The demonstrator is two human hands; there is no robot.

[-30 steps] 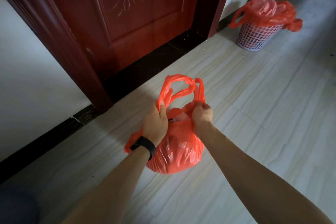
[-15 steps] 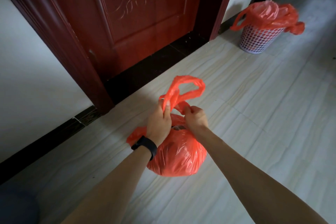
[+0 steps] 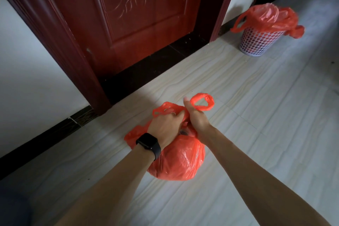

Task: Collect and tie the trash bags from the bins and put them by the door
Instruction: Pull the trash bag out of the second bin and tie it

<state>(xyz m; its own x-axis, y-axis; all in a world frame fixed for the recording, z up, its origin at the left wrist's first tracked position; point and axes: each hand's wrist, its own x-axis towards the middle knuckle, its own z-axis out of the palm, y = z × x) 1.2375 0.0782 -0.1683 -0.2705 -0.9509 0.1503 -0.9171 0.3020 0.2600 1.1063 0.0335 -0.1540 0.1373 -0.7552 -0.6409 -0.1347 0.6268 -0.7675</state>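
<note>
Down on the pale tiled floor (image 3: 256,115), just short of the dark red wooden door (image 3: 143,14): a full, rounded red-orange thin plastic trash bag (image 3: 179,159). Clenched round one handle loop (image 3: 165,109), the left hand (image 3: 166,124), black watch (image 3: 149,143) at the wrist; clenched round the other loop (image 3: 202,102), the right hand (image 3: 195,117), thumb up. Pressed close side by side above the bag's mouth, touching. Looks like a knot in the making, loops drawn against each other to cinch the neck. Set on the floor, probably, to take the weight and leave both hands for tying. Upright, long axis roughly vertical, mouth and loops pointing up and toward the door. Not yet closed, judging by the dark gap at the neck. Well apart to the right: a white perforated plastic bin (image 3: 256,42), another red bag liner (image 3: 266,16) inside, handles draped over the rim.
</note>
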